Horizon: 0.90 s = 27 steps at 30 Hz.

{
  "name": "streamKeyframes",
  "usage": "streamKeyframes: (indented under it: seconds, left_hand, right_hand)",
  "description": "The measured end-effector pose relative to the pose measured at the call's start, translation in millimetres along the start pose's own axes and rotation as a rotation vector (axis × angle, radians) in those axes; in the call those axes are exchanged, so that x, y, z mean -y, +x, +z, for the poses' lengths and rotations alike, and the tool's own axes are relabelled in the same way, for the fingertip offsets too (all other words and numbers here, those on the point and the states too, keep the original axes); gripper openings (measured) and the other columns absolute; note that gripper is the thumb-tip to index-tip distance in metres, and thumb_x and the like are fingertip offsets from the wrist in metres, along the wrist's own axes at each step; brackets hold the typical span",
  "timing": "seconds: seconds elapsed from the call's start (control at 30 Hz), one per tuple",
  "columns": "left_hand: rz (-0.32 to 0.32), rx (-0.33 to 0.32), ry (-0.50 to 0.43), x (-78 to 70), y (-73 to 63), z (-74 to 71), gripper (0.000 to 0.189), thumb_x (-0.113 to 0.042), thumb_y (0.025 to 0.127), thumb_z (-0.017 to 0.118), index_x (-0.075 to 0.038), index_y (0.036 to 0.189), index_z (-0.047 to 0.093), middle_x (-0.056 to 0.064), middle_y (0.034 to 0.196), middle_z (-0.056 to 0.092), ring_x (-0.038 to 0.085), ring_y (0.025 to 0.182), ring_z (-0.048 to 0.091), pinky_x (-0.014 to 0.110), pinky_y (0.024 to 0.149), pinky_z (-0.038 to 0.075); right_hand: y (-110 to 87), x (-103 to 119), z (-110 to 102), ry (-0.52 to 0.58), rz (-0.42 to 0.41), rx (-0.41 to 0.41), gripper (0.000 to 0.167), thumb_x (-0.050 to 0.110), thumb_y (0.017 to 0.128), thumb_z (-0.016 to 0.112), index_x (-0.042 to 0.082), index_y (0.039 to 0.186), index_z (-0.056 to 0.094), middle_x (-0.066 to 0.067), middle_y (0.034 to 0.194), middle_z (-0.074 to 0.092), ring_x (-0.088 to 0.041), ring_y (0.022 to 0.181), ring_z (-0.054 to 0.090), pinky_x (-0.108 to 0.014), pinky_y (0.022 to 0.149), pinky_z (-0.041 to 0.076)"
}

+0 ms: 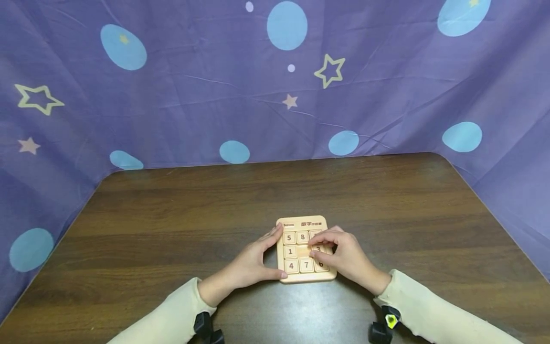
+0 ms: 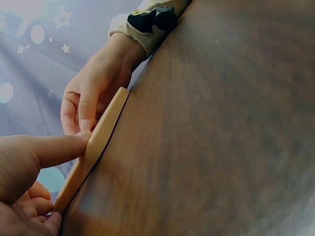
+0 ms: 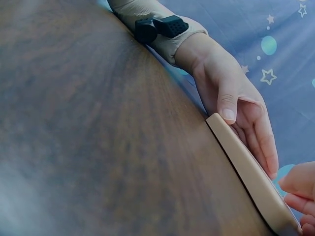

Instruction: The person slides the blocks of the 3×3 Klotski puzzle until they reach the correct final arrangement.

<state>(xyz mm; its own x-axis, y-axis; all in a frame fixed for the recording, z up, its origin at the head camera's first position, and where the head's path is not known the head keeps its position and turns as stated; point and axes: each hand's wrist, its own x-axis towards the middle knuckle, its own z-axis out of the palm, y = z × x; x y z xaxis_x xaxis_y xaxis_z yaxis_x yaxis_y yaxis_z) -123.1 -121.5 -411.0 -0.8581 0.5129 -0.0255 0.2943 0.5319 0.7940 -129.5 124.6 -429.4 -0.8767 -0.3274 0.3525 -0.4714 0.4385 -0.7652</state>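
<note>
A pale wooden number sliding puzzle [image 1: 307, 278] lies flat on the table, with numbered tiles and a gap in its middle row. My left hand [image 1: 247, 265] grips its left side, the thumb at the near left corner and the fingers farther up the edge. In the left wrist view, that thumb [image 2: 64, 149] presses on the puzzle's near edge. Over the puzzle's right side is my right hand [image 1: 345, 253]. Its thumb and index fingertips are apart, close to the gap and the 3 tile [image 1: 318, 249]. Part of the right column is hidden under this hand.
The puzzle stands on a dark brown wooden table [image 1: 193, 200] with rounded far corners. Behind it hangs a purple curtain [image 1: 193, 110] printed with stars and blue dots. Black devices are strapped to both wrists, over light sleeves.
</note>
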Motion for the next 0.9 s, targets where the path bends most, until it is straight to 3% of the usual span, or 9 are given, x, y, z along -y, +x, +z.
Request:
streamKeyframes:
  seconds: [0.4, 0.67, 0.9]
  left_hand:
    - [-0.004, 0.006, -0.007, -1.1, 0.7, -0.2, 0.096, -0.021, 0.069, 0.082, -0.001, 0.146, 0.028, 0.006, 0.155, 0.021, 0.025, 0.142, 0.018, 0.045, 0.115, 0.017]
    - [0.016, 0.004, 0.000, 1.6, 1.7, -0.7, 0.096, -0.022, 0.070, 0.082, 0.000, 0.145, 0.029, 0.008, 0.155, 0.022, 0.026, 0.142, 0.019, 0.047, 0.114, 0.017]
    - [-0.014, 0.010, -0.010, -1.1, 0.6, -1.2, 0.096, -0.022, 0.070, 0.082, -0.003, 0.146, 0.028, 0.004, 0.155, 0.021, 0.023, 0.142, 0.019, 0.044, 0.115, 0.017]
  right_hand:
    - [1.5, -1.7, -0.8, -0.002, 0.027, -0.007, 0.026, 0.009, 0.070, 0.080, 0.013, 0.094, 0.074, 0.006, 0.088, 0.066, -0.009, 0.074, 0.052, -0.021, 0.064, 0.045]
    - [4.3, -0.9, -2.0, -0.013, 0.063, -0.001, 0.026, 0.009, 0.071, 0.079, 0.012, 0.096, 0.073, 0.004, 0.081, 0.061, -0.011, 0.075, 0.050, -0.022, 0.066, 0.042]
    - [5.7, -0.6, -1.3, -0.010, 0.080, 0.001, 0.028, 0.009, 0.072, 0.079, 0.012, 0.099, 0.072, 0.004, 0.084, 0.063, -0.012, 0.077, 0.050, -0.023, 0.067, 0.043]
